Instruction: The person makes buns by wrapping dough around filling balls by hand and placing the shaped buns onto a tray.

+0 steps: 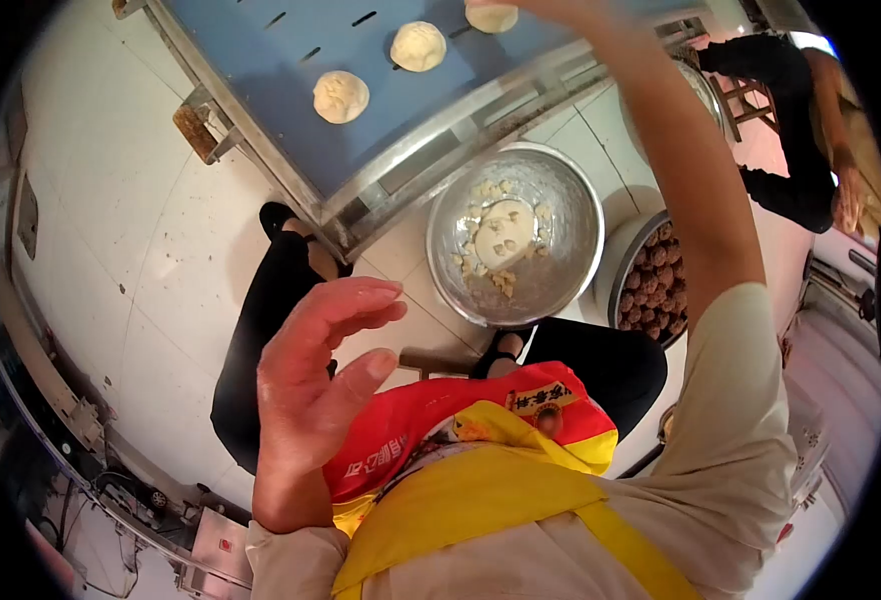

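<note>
My left hand (326, 350) is raised over my lap, empty, its fingers curved and its thumb apart. My right arm reaches to the top edge, where my right hand (553, 8) is blurred and partly cut off. It is nearest to a dough ball (493, 18) on the blue surface (281, 75); contact cannot be made out. Two more dough balls, one in the middle (419, 47) and one lower left (341, 97), rest in line with it. Below the surface's edge, a metal bowl (581, 225) holds a flat piece of dough (505, 235) and small scraps.
A metal frame (401, 178) borders the blue surface. Right of the bowl, a round container (616, 295) holds many brown balls. Another metal bowl (699, 85) is partly behind my right forearm. At the far right, another person (796, 130) sits near a wooden stool (746, 103).
</note>
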Demonstrator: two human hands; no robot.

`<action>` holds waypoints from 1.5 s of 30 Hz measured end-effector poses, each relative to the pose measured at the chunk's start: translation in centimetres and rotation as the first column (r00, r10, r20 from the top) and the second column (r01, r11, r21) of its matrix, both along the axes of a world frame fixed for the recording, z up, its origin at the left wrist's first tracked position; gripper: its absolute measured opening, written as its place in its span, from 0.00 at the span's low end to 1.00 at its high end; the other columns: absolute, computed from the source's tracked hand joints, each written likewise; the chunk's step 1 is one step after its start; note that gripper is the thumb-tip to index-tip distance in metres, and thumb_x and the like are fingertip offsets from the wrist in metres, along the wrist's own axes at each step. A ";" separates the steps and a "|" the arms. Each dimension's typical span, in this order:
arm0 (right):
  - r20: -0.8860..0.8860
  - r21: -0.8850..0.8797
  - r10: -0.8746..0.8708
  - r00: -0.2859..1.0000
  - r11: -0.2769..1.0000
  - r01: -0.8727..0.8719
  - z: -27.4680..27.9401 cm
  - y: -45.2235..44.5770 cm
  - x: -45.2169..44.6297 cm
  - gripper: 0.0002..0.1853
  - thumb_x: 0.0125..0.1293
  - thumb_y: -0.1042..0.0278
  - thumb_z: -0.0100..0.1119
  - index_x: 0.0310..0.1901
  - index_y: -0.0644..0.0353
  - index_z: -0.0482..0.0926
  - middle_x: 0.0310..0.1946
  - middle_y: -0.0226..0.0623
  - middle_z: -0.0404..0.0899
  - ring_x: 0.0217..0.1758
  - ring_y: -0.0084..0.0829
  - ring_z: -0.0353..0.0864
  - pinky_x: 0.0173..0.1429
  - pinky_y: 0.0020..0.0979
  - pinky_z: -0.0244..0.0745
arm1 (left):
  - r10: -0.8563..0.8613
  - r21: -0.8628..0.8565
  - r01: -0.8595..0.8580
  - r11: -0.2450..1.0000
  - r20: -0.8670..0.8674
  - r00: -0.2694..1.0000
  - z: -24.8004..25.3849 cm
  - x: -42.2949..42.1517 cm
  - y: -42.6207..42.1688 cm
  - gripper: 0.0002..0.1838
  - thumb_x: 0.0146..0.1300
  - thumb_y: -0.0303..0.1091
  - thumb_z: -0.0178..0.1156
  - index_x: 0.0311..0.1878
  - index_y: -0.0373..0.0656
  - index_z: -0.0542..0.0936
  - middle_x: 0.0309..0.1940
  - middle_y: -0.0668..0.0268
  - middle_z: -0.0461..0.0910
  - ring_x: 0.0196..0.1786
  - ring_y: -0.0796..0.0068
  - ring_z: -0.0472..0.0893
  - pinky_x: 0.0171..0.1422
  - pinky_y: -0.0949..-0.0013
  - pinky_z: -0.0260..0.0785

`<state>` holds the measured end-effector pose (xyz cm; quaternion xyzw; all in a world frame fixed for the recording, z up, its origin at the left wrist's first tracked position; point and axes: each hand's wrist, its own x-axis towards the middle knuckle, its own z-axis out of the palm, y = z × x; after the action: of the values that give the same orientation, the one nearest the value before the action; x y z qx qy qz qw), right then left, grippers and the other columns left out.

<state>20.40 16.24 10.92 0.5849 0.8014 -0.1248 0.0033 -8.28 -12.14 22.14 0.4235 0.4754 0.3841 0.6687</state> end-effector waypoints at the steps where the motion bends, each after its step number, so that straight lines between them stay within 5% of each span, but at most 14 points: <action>1: -0.110 -0.097 -0.013 0.994 0.995 0.002 0.4 -2.2 1.3 0.39 0.49 0.45 0.67 0.59 0.54 0.65 0.50 0.56 0.70 0.48 0.51 0.75 0.52 0.46 0.72 | 0.007 0.003 -0.007 1.000 -0.008 1.000 -0.1 0.0 -0.1 0.17 0.59 0.25 0.63 0.52 0.34 0.76 0.50 0.58 0.76 0.52 0.68 0.78 0.59 0.68 0.70; 4: -0.415 -0.365 -0.111 0.903 0.929 -0.053 0.2 -9.3 4.8 0.14 0.60 0.58 0.62 0.41 0.60 0.83 0.28 0.44 0.83 0.31 0.37 0.83 0.40 0.37 0.77 | 0.008 0.007 -0.008 1.000 -0.021 1.000 -0.1 0.5 -0.4 0.18 0.59 0.25 0.63 0.53 0.35 0.76 0.50 0.59 0.76 0.52 0.68 0.78 0.59 0.67 0.69; 8: -0.015 -0.725 0.000 1.000 0.689 -0.011 -15.7 -23.7 8.2 0.24 0.58 0.58 0.64 0.55 0.60 0.76 0.50 0.44 0.80 0.54 0.44 0.77 0.61 0.40 0.70 | -0.046 0.008 0.046 0.999 -0.051 0.998 -0.2 1.2 -0.9 0.18 0.59 0.26 0.63 0.53 0.35 0.75 0.51 0.59 0.76 0.53 0.68 0.78 0.60 0.68 0.69; 12: -0.025 -0.482 -0.335 0.942 0.829 0.282 -25.0 -33.0 7.6 0.28 0.58 0.59 0.64 0.60 0.58 0.71 0.58 0.49 0.72 0.60 0.48 0.71 0.64 0.41 0.67 | -0.034 -0.017 0.033 0.999 -0.121 0.992 -0.5 1.7 -1.2 0.18 0.59 0.26 0.62 0.52 0.34 0.75 0.51 0.59 0.76 0.53 0.67 0.78 0.60 0.68 0.68; 19: 0.168 -0.274 -0.791 0.588 0.536 0.799 -26.8 -34.9 3.2 0.24 0.57 0.57 0.64 0.54 0.56 0.73 0.51 0.43 0.75 0.59 0.46 0.70 0.59 0.46 0.69 | -0.089 -0.028 0.085 0.996 -0.180 0.980 -0.9 3.0 -0.8 0.17 0.59 0.25 0.61 0.52 0.33 0.75 0.52 0.57 0.76 0.53 0.66 0.79 0.60 0.67 0.69; 22: 0.226 -0.610 -0.819 0.528 0.304 0.732 -27.7 -33.9 4.6 0.22 0.56 0.57 0.65 0.51 0.54 0.76 0.49 0.38 0.75 0.61 0.46 0.67 0.58 0.48 0.69 | -0.101 -0.023 0.098 0.995 -0.192 0.976 -1.1 3.1 -0.8 0.17 0.59 0.25 0.60 0.52 0.33 0.75 0.51 0.57 0.76 0.53 0.66 0.79 0.59 0.67 0.69; 25: 0.146 -0.270 -0.485 0.862 0.819 0.506 -25.0 -35.8 3.5 0.17 0.56 0.61 0.63 0.46 0.55 0.77 0.46 0.37 0.78 0.56 0.46 0.73 0.54 0.47 0.70 | -0.104 -0.017 0.103 0.995 -0.186 0.977 -1.2 3.1 -0.7 0.17 0.59 0.24 0.60 0.52 0.33 0.75 0.51 0.57 0.76 0.52 0.66 0.79 0.59 0.67 0.69; 28: -0.147 0.171 -0.078 0.986 0.980 0.103 -25.9 -39.0 2.8 0.13 0.55 0.66 0.60 0.43 0.56 0.75 0.38 0.42 0.80 0.46 0.48 0.79 0.48 0.47 0.73 | -0.103 -0.013 0.102 0.995 -0.195 0.975 -1.0 3.3 -0.7 0.17 0.59 0.23 0.59 0.52 0.33 0.75 0.50 0.58 0.76 0.52 0.67 0.79 0.59 0.68 0.69; 31: -0.277 -0.182 -0.486 0.829 0.873 0.452 -25.8 -40.5 2.2 0.12 0.53 0.69 0.60 0.40 0.59 0.73 0.33 0.47 0.80 0.38 0.51 0.80 0.43 0.46 0.73 | -0.104 -0.012 0.104 0.995 -0.237 0.966 -0.6 3.7 -0.6 0.16 0.59 0.23 0.60 0.52 0.34 0.75 0.49 0.60 0.77 0.51 0.69 0.79 0.58 0.70 0.69; 32: -0.107 -0.514 -0.741 0.663 0.612 0.601 -25.2 -40.4 2.8 0.13 0.60 0.67 0.60 0.42 0.66 0.75 0.38 0.54 0.80 0.43 0.57 0.77 0.50 0.46 0.72 | -0.108 -0.006 0.110 0.994 -0.253 0.961 -0.6 3.8 -0.6 0.16 0.59 0.23 0.60 0.52 0.34 0.75 0.48 0.60 0.77 0.51 0.71 0.79 0.58 0.71 0.69; 36: -0.375 -0.397 -0.773 0.511 0.632 0.665 -20.3 -38.6 6.9 0.16 0.56 0.65 0.66 0.41 0.66 0.75 0.32 0.51 0.80 0.36 0.48 0.81 0.42 0.40 0.74 | -0.130 -0.020 0.130 0.991 -0.288 0.949 -1.7 4.7 -0.5 0.15 0.61 0.26 0.61 0.52 0.36 0.76 0.47 0.61 0.78 0.49 0.73 0.80 0.55 0.71 0.71; 40: -0.520 -0.699 -0.837 0.172 0.533 0.477 -10.3 -35.5 9.1 0.15 0.60 0.74 0.64 0.48 0.64 0.75 0.37 0.37 0.81 0.40 0.24 0.79 0.41 0.26 0.74 | -0.089 0.134 0.150 0.980 -0.380 0.921 -3.9 6.5 -0.2 0.18 0.69 0.37 0.53 0.55 0.33 0.74 0.50 0.57 0.78 0.53 0.66 0.78 0.59 0.64 0.70; 43: -0.698 -0.716 -0.669 -0.256 0.657 0.235 0.9 -34.9 7.2 0.16 0.59 0.69 0.67 0.47 0.60 0.76 0.37 0.34 0.80 0.38 0.22 0.79 0.39 0.26 0.73 | 0.071 -0.309 -0.014 0.951 0.172 0.983 -8.6 8.3 -1.2 0.30 0.70 0.51 0.51 0.60 0.32 0.69 0.54 0.53 0.76 0.57 0.62 0.76 0.61 0.59 0.69; 45: -0.769 -0.626 -0.566 -0.299 0.761 0.172 5.3 -35.7 6.4 0.18 0.60 0.66 0.66 0.50 0.60 0.76 0.40 0.32 0.80 0.38 0.22 0.78 0.40 0.25 0.73 | 0.105 -0.629 0.117 0.768 0.304 0.947 -8.2 11.1 -2.4 0.42 0.67 0.66 0.42 0.67 0.34 0.62 0.65 0.51 0.66 0.65 0.58 0.69 0.69 0.54 0.61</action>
<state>26.79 -19.49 16.26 0.5007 0.2615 -0.6125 -0.5530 2.85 -14.51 13.91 0.1036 0.4607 0.2606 0.8421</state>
